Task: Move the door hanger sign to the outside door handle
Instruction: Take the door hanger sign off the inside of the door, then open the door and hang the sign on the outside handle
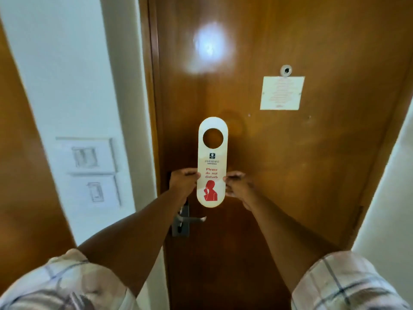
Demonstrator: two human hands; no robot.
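Note:
A white door hanger sign (212,153) with a round hole at its top and red "Please do not disturb" lettering is held upright in front of a closed wooden door (290,153). My left hand (183,180) pinches its left edge and my right hand (237,184) pinches its right edge, both at about the height of the lettering. Below the sign sits the inside metal door handle (192,219) on its plate, partly hidden by my left forearm. The outside handle is not visible.
A white notice card (282,93) and a peephole (286,70) are on the door's upper right. Light switches (89,168) are on the white wall to the left, beside the door frame. A white wall stands at the right.

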